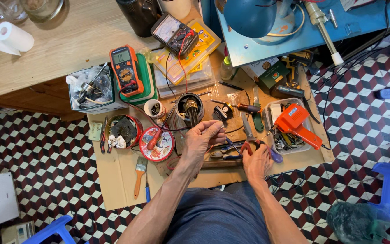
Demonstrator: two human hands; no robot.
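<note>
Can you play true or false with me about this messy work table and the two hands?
1. The right hand rests on red-handled pliers. True.
2. The soldering gun is blue. False: it is orange.
3. A paintbrush lies on the cardboard. True.
4. The left hand holds the paintbrush. False: it is raised, apart from the brush.
5. The orange multimeter has a screen. True.

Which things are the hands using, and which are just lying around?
In use: left hand pinching a small pale part; right hand on the red-handled pliers.

Lying about: orange multimeter, paintbrush, orange soldering gun, paper roll.
</note>
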